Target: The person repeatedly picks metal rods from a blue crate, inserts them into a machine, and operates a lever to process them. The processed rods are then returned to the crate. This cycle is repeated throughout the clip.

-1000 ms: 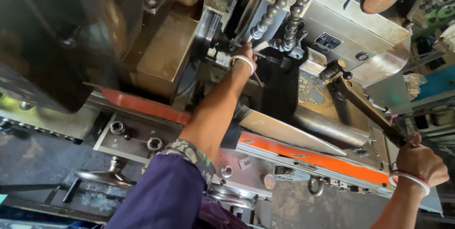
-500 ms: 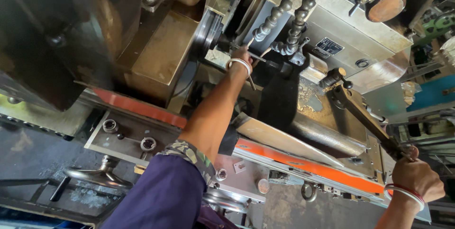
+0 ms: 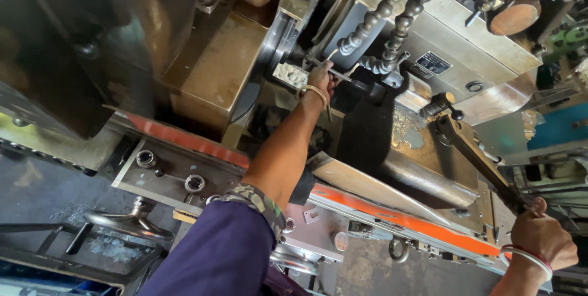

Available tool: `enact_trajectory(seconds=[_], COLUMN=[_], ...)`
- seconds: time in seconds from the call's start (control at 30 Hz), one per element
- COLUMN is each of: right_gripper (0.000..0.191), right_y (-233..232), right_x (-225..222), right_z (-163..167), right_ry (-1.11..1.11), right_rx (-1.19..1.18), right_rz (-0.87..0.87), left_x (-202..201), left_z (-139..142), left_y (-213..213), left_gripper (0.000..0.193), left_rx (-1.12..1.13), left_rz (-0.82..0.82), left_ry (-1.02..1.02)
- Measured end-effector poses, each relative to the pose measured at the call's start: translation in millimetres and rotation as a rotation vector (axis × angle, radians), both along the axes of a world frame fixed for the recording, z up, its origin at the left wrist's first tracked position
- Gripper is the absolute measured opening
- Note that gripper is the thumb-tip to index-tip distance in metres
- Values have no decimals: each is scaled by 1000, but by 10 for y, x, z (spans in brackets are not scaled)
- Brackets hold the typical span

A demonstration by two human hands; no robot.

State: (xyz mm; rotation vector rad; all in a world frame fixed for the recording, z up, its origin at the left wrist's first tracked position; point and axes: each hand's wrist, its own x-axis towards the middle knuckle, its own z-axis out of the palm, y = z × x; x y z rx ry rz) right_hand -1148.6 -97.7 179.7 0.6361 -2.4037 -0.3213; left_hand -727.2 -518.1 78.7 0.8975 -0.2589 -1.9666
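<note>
Our right hand [image 3: 542, 238] is clamped on the long steel lever [image 3: 474, 155] at its far end – rigid, heavy, likely oily. Our left hand [image 3: 320, 78] grips a thin rod [image 3: 337, 74] (inside the machine [image 3: 429, 45]).

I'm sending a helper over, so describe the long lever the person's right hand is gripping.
On the grey machine body, look lower right: a long dark metal lever slants down to the right hand. Unlike the two beaded coolant hoses above, it's flat, rigid and ball-knobbed on top.
</note>
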Motion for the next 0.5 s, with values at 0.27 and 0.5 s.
enact_trajectory(seconds=[0.27, 0.5], right_gripper=[87, 88], right_y=[-76, -104], right_x=[13, 63], right_z=[21, 67], right_ry=[1, -26], right_rx=[31, 28], right_rz=[-63, -47], left_x=[-19, 53], left_z=[3, 16], left_y=[-64, -38], left_gripper=[29, 52], left_rx=[45, -8], left_rz=[7, 36], left_ry=[3, 61])
